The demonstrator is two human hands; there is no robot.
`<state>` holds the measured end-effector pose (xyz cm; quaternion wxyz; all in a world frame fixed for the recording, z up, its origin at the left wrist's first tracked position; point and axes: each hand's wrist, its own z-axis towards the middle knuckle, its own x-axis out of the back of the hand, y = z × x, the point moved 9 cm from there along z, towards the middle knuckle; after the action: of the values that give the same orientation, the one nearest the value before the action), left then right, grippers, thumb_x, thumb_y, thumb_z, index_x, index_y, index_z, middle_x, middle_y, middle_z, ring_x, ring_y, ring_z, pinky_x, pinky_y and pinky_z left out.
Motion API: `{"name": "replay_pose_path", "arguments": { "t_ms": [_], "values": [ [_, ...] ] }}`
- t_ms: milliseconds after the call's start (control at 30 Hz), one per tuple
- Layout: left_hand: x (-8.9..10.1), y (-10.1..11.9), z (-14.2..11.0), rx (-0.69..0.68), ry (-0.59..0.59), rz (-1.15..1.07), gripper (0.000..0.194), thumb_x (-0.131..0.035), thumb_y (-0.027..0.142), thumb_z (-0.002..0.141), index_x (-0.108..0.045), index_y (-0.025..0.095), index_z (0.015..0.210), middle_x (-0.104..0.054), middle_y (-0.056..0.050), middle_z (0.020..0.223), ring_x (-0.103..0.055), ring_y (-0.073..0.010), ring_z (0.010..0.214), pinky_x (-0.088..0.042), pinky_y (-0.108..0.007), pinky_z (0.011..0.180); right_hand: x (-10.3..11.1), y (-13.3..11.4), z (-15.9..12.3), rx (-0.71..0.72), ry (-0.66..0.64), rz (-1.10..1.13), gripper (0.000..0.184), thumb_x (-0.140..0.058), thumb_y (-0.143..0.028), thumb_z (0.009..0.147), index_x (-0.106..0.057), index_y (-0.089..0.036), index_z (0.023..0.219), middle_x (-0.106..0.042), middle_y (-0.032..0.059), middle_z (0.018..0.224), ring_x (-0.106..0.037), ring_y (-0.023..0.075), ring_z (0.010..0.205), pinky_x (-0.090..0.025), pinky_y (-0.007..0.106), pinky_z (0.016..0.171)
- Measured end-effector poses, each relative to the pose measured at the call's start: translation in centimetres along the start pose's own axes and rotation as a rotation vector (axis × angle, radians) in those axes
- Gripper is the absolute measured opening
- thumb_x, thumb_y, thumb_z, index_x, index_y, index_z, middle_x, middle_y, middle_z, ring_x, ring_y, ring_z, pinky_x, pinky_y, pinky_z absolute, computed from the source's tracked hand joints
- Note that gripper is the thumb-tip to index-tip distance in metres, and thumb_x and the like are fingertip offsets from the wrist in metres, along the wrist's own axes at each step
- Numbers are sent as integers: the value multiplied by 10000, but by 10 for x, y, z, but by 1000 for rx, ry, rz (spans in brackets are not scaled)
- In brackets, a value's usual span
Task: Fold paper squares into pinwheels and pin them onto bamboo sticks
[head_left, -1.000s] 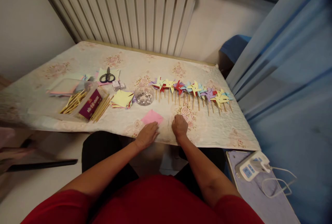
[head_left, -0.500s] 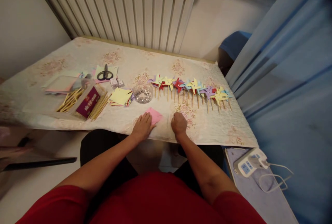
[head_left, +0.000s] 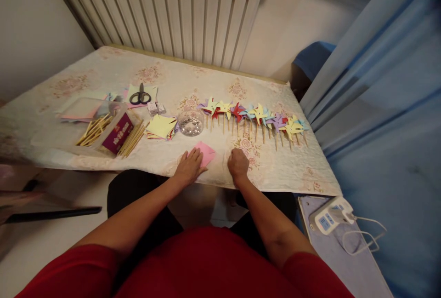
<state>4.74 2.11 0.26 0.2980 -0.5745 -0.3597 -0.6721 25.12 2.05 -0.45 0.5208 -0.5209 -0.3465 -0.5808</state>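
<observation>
A pink square of paper with slits at its corners lies on the flowered tablecloth in front of me. My left hand rests flat on its left side, fingers stretched out, covering part of it. To the right of the paper, my right hand is closed in a fist on the cloth; whatever it may hold is hidden. Beyond the paper stands a round clear dish of small shiny pieces. Several paper pinwheels on sticks lie in a row past my right hand.
Left of the dish is a stack of cut paper squares, with small boxes and black-handled scissors behind. A clear plastic box holds wooden sticks, with more sticks beside it. A power strip sits at lower right.
My left hand has shifted left and up from the paper's near edge onto its left side. My right fist has stayed in place. The view has moved slightly.
</observation>
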Motion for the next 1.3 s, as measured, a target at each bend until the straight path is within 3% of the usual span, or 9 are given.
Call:
{"name": "replay_pose_path", "arguments": {
  "t_ms": [200, 367, 533, 633, 933, 1300],
  "values": [
    [-1, 1, -4, -13, -1, 5, 563, -618, 408, 885, -535, 145, 1376, -434, -231, 1523, -355, -358, 1449, -275, -582, 1158, -1, 0, 0, -4, -11, -11, 169, -427, -199, 979, -594, -182, 991, -621, 69, 978, -549, 180, 861, -333, 284, 677],
    [1, -13, -13, -30, -23, -54, 572, -644, 389, 869, -519, 174, 1385, -455, -204, 1518, -356, -349, 1450, -276, -588, 1155, -2, 0, 0, -10, -34, -6, 173, -426, -186, 973, -595, -179, 1011, -616, 74, 993, -549, 181, 872, -343, 283, 684],
    [21, -35, -22, -98, 124, -86, 410, -589, 296, 899, -583, 171, 1289, -546, -177, 1430, -428, -310, 1396, -274, -522, 1166, -2, 0, 1, -13, -39, 1, 167, -437, -187, 964, -598, -176, 1004, -617, 78, 987, -541, 183, 861, -340, 280, 686],
    [29, -41, -21, -139, 175, -72, 288, -524, 268, 929, -635, 173, 1177, -615, -162, 1306, -528, -290, 1258, -321, -502, 1124, -1, 0, 1, -14, -31, 0, 161, -445, -188, 959, -600, -172, 996, -619, 80, 983, -540, 181, 850, -336, 278, 677],
    [35, -25, -9, -252, 146, 65, 199, -472, 160, 926, -663, 193, 884, -627, -113, 895, -514, -262, 897, -409, -441, 899, 0, 0, 1, -8, -14, 1, 155, -450, -182, 953, -601, -171, 986, -630, 79, 977, -545, 180, 843, -334, 281, 669],
    [40, -2, -17, -364, 220, 147, 197, -460, 161, 949, -634, 168, 857, -614, -95, 846, -500, -243, 849, -421, -414, 890, 1, 0, 1, -9, -1, -9, 154, -451, -189, 956, -601, -175, 989, -634, 74, 976, -563, 183, 850, -348, 284, 675]
  ]
}}
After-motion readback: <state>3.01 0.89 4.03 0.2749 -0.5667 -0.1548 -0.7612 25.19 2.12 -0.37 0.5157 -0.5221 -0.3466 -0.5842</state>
